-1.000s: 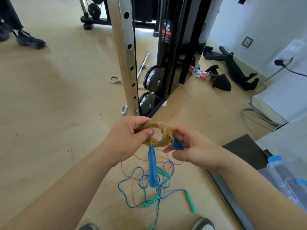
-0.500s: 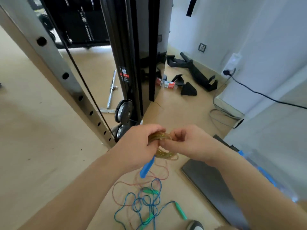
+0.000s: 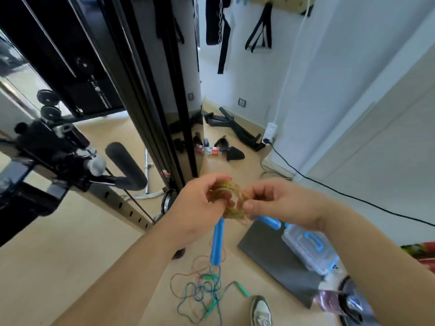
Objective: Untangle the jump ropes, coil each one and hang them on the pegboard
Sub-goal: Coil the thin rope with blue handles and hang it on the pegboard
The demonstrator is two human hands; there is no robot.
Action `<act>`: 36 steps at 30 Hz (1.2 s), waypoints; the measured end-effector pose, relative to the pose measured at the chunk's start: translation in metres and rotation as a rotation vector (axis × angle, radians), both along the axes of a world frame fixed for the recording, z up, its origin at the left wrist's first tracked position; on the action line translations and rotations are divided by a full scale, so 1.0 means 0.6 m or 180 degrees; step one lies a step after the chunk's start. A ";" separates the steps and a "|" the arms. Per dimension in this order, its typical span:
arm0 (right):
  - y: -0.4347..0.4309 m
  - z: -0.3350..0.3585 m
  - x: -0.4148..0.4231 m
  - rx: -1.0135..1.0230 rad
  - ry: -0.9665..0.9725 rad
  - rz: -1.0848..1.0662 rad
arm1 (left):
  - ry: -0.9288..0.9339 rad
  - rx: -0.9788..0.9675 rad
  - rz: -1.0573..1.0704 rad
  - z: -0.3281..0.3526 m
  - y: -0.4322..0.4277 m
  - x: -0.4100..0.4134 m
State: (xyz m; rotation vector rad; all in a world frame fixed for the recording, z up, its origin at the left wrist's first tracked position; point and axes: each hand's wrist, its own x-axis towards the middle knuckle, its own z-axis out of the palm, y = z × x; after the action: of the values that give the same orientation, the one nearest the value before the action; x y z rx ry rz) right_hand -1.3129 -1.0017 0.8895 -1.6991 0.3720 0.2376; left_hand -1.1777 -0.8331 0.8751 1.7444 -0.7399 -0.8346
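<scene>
A coiled yellowish jump rope (image 3: 231, 201) with blue handles sits between both my hands at chest height. My left hand (image 3: 200, 205) grips the left side of the coil. My right hand (image 3: 277, 203) pinches its right side. One blue handle (image 3: 217, 242) hangs down from the coil, the other blue handle (image 3: 268, 221) pokes out under my right hand. On the floor below lies a tangle of blue and red ropes (image 3: 202, 290) with green handles (image 3: 242, 288). The wooden pegboard (image 3: 282, 1) shows at the top edge, with black straps (image 3: 260, 31) hanging from it.
A black gym machine column (image 3: 164, 90) stands directly ahead, with a padded bar (image 3: 124, 165) on the left. A dark mat (image 3: 277, 257) and a clear blue-latched box (image 3: 308, 248) lie at right. A black cable (image 3: 341, 191) crosses the floor. My shoe (image 3: 260, 310) is near the tangle.
My view has tilted upward and the pegboard's lower edge has come into sight. Both hands still hold the coil, with the right hand's fingers shifted on its right side.
</scene>
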 end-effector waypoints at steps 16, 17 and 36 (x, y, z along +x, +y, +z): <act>-0.176 0.168 0.093 -0.0035 0.0177 -0.0729 | 0.0005 -0.0012 0.0725 0.188 -0.201 0.087; -0.190 0.183 0.105 0.0087 0.0209 -0.0638 | -0.0100 0.0015 0.0733 0.201 -0.213 0.098; -0.660 0.251 0.560 -0.1248 -0.0079 -0.1579 | -0.0551 -0.0150 0.0130 0.261 -0.725 0.565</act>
State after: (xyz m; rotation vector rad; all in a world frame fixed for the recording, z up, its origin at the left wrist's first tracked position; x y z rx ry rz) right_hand -0.9770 -1.3975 1.0403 -1.9236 0.8469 -0.2364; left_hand -0.8387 -1.2683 1.0320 1.7990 -0.8287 -0.6391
